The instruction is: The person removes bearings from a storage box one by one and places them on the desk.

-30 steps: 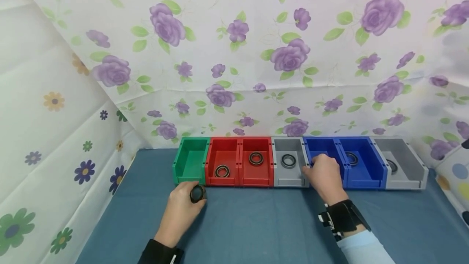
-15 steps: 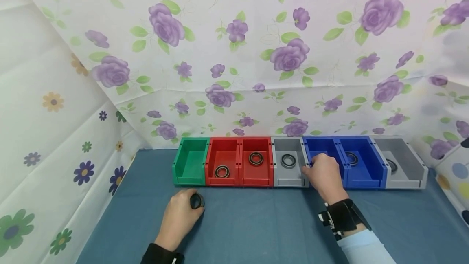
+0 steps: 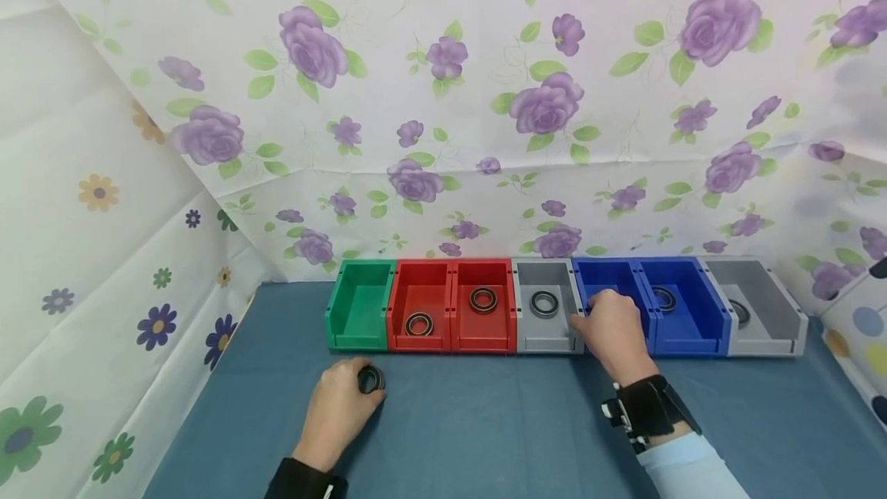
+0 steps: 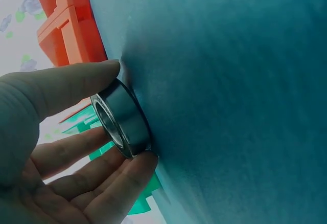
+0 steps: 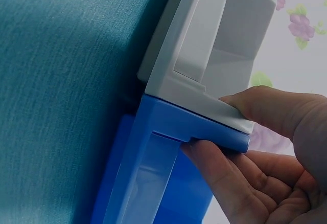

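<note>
In the head view my left hand [image 3: 338,410] is over the blue cloth in front of the green bin [image 3: 356,341]. It pinches a ball bearing [image 4: 132,119] by its rim between thumb and fingertips; the left wrist view shows the ring tilted on edge, close to the cloth. Farther right, my right hand [image 3: 615,333] grips the adjoining side walls of the grey bin [image 5: 237,40] and the blue bin [image 5: 145,183], thumb on the grey side, fingers on the blue. Inside that grey bin lies another bearing [image 3: 534,304]. My hand hides much of that blue bin's inside.
Two red bins [image 3: 423,272] stand between the green and grey ones, each with a bearing. Right of my right hand are another blue bin [image 3: 693,349] and a second grey bin [image 3: 765,349], a bearing in each. A flowered cloth [image 3: 443,122] rises behind the row.
My left hand has drawn back slightly from the green bin towards me, with the bearing turned a little in its grip. My right hand has kept its place on the bin walls.
</note>
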Available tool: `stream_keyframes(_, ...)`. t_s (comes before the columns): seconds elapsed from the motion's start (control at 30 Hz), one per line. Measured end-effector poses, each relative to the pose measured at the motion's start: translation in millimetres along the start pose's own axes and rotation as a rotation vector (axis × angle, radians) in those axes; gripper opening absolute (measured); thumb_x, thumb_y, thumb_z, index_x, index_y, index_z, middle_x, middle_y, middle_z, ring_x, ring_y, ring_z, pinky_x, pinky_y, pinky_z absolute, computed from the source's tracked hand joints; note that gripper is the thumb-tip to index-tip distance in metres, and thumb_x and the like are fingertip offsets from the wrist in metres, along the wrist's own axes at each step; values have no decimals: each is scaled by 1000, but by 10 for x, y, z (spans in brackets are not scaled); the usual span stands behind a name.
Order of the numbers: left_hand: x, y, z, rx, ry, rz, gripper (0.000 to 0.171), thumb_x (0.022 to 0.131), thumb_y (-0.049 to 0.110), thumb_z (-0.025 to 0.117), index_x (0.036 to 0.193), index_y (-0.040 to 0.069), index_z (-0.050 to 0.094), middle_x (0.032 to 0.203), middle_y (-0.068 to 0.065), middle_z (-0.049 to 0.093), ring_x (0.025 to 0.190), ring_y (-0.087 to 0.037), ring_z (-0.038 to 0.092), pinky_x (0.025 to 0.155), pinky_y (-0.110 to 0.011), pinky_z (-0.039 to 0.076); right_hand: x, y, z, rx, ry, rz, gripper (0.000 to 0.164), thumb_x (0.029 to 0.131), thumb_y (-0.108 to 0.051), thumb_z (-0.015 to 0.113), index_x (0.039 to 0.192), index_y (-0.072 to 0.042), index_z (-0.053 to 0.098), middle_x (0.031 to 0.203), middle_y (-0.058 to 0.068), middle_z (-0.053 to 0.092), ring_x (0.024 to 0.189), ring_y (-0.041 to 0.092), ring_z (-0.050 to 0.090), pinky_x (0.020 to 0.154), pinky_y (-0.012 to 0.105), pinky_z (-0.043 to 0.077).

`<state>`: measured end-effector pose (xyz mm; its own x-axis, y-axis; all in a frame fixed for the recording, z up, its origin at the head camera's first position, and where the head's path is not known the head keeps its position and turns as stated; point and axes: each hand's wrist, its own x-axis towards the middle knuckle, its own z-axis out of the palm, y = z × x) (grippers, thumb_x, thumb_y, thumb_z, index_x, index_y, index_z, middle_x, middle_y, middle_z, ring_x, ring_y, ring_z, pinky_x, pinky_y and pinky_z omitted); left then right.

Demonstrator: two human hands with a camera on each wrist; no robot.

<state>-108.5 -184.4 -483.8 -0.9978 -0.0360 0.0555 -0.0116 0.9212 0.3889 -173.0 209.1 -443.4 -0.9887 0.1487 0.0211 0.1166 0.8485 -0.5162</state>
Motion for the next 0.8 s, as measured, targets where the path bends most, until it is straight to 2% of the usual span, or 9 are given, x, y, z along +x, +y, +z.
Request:
stream_keyframes(0.5,2,-1,18,34,-14,-18,51,67,28,81,110,7,65,102,-6,61,94,-21,57,73,-40,49,17,-18,-14,5,-41,30,29,81,-26,69,93,0,67,70,4,59,59,17,53,49,29,44)
stream_keyframes(0.8,11,33,-16,59,-30,-37,49,68,33,80,109,10,66,98,-4,61,90,-19,58,71,-41,49,12,-19,-27,5,-49,39,29,82,-27,68,94,-1,67,70,4,58,59,17,53,49,29,44)
